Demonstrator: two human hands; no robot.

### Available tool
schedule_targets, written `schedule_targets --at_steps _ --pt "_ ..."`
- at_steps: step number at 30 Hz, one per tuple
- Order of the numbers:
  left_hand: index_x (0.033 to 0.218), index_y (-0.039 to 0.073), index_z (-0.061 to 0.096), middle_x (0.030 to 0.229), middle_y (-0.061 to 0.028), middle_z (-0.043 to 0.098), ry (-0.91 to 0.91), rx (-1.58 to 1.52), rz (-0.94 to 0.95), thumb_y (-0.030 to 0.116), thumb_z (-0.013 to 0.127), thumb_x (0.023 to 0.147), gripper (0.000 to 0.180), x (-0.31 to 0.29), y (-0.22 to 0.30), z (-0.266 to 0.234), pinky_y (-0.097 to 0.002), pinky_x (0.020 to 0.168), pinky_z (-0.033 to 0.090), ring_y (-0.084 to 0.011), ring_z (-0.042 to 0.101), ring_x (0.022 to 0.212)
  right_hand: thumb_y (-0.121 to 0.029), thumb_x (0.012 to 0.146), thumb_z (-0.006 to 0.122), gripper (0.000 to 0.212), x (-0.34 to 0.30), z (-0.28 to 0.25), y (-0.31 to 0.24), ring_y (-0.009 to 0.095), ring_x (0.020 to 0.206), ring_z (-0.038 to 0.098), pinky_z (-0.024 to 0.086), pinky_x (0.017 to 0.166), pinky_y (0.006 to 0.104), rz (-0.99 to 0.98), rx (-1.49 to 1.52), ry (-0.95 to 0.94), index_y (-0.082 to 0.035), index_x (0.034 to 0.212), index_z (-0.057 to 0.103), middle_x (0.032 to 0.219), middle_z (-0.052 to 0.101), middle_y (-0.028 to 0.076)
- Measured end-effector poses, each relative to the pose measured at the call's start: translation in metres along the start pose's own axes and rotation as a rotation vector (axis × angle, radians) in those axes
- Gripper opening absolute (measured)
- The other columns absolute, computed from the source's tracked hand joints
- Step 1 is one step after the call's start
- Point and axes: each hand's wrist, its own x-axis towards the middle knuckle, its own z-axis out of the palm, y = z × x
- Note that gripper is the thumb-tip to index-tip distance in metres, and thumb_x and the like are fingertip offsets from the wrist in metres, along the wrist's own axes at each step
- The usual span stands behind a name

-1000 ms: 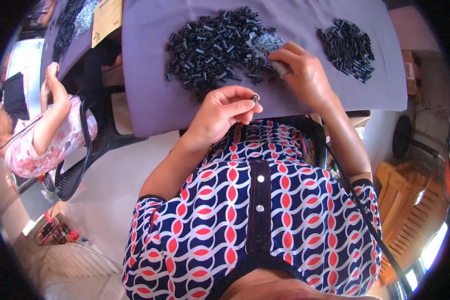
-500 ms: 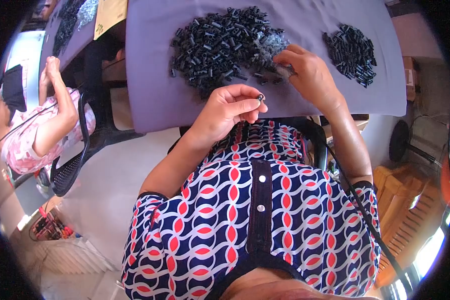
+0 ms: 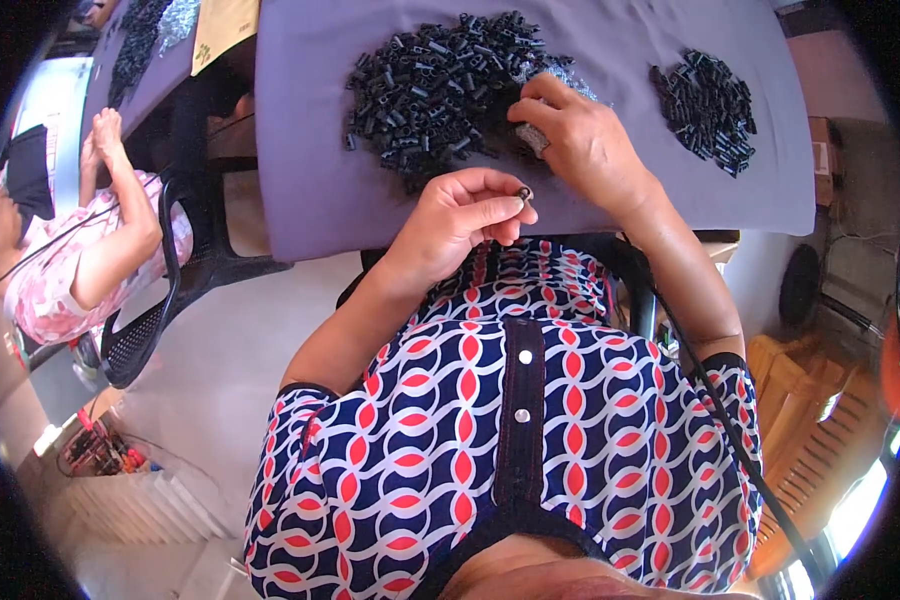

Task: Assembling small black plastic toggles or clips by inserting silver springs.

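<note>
My left hand [image 3: 467, 212] is closed, thumb and forefinger pinching a small black tubular part [image 3: 523, 193] just off the table's near edge. My right hand [image 3: 585, 145] is over the table, between the heap of black tubular parts [image 3: 420, 90] and the small shiny silver pieces [image 3: 577, 82], which it partly covers. Its fingers are curled together. A grey, rough-looking patch [image 3: 532, 138] shows beneath them; I cannot make out whether it is held or worn on a finger.
A smaller pile of black parts [image 3: 708, 110] lies to the right on the grey-purple tablecloth [image 3: 630, 40]. At left, another person [image 3: 100, 230] sits by a black mesh chair [image 3: 145, 330]. A brown wooden slatted thing [image 3: 810, 450] stands at lower right.
My right hand has shifted left and slightly nearer, its fingers now curled over the edge of the black heap. My left hand keeps its pinch in almost the same place.
</note>
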Motion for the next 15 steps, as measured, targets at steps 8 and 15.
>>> schedule_targets --at_steps 8,15 --pt "0.111 0.000 0.068 0.096 -0.0121 0.072 -0.017 0.006 -0.003 0.006 0.064 0.096 0.016 0.001 0.002 0.000 -0.0252 0.072 0.054 -0.0125 0.065 0.075 0.003 0.072 0.064 0.029 -0.020 -0.017 0.004 0.037 0.091 0.067 0.055 0.078 0.0452 0.117 0.053 -0.012 -0.005 0.100 0.067 0.110 0.063 0.011" --pt "0.110 0.000 0.067 0.096 -0.0127 0.072 -0.008 0.051 0.010 0.006 0.065 0.095 0.016 0.002 0.000 0.002 -0.0258 0.072 0.054 -0.0135 0.065 0.075 0.002 0.071 0.064 0.030 -0.010 -0.016 -0.004 0.037 0.092 0.066 0.054 0.078 0.0443 0.077 0.110 0.033 -0.004 0.101 0.067 0.103 0.064 0.013"
